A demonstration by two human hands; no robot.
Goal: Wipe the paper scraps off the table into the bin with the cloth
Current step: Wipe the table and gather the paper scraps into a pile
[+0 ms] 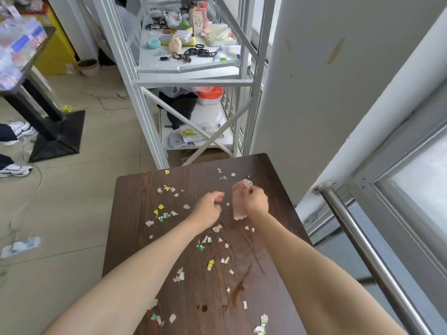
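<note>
A dark wooden table [135, 213] carries several small paper scraps [162, 213], white, yellow and green, spread from its far edge to its near edge. My right hand [255, 200] is closed on a pale pink cloth [239, 209], which hangs from the fist above the far right part of the table. My left hand [209, 206] hovers just left of it with fingers curled and nothing visible in it. A brown liquid smear [238, 290] marks the near middle of the table. No bin is in view.
Beyond the table's far edge stands a white metal shelf rack [193, 81] loaded with small items. To the right run a white wall, a window frame and a steel rail [362, 243]. On the left floor are a black table base [58, 139], cables and someone's shoes.
</note>
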